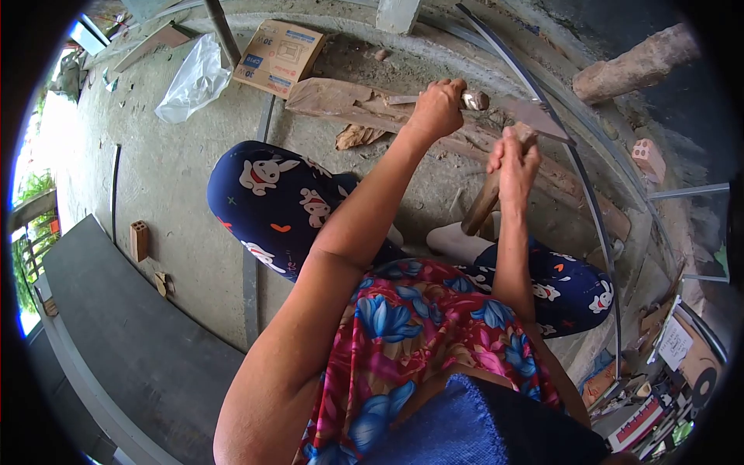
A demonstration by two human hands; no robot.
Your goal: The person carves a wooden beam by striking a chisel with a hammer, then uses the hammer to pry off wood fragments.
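Note:
My left hand (439, 107) is closed around a metal tool with a shiny rounded end (476, 101); a narrow flat part of it sticks out on the hand's other side, and the middle is hidden by my fingers. To its right, my right hand (514, 163) grips the wooden handle (482, 205) of a tool with a flat, angular metal blade (538, 119). The handle slants down between my feet, and the blade points away to the right, just above my fist. Beneath both hands lies a long, weathered wooden beam (333, 98) on the concrete floor.
A cardboard box (280, 54) stands against the beam's left end, beside a clear plastic bag (195, 77). A long thin metal strip (511, 58) curves past the blade on the right. Bricks (139, 240), a dark board (128, 325) and a log (635, 66) lie around.

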